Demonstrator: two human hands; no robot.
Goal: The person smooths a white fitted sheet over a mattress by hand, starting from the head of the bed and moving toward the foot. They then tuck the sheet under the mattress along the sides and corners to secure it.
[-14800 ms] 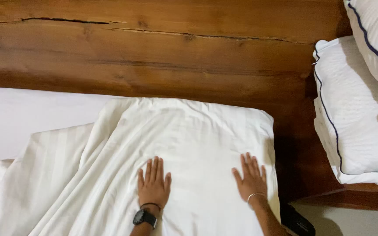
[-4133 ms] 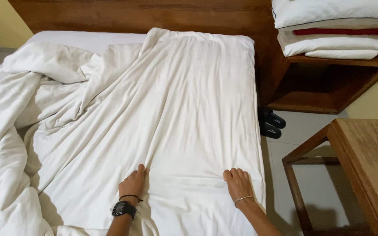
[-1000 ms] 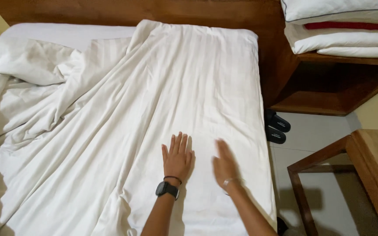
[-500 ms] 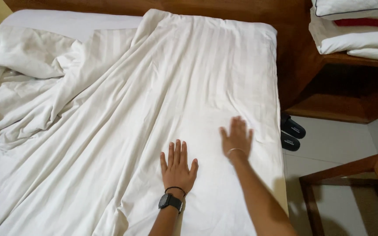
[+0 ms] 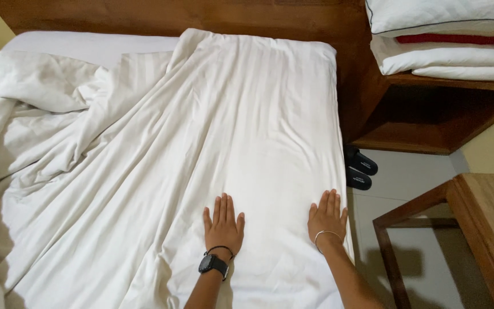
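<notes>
Both hands lie flat and open, fingers spread, gripping nothing: the left hand (image 5: 223, 224) presses on the white striped sheet (image 5: 247, 137) near the foot of the bed (image 5: 87, 46), and the right hand (image 5: 327, 216) rests near the sheet's right edge. The sheet lies smooth along the bed's right side and rumpled at left. Black slippers (image 5: 360, 167) sit on the floor beside folded pillows (image 5: 447, 40) on a wooden shelf (image 5: 430, 126).
</notes>
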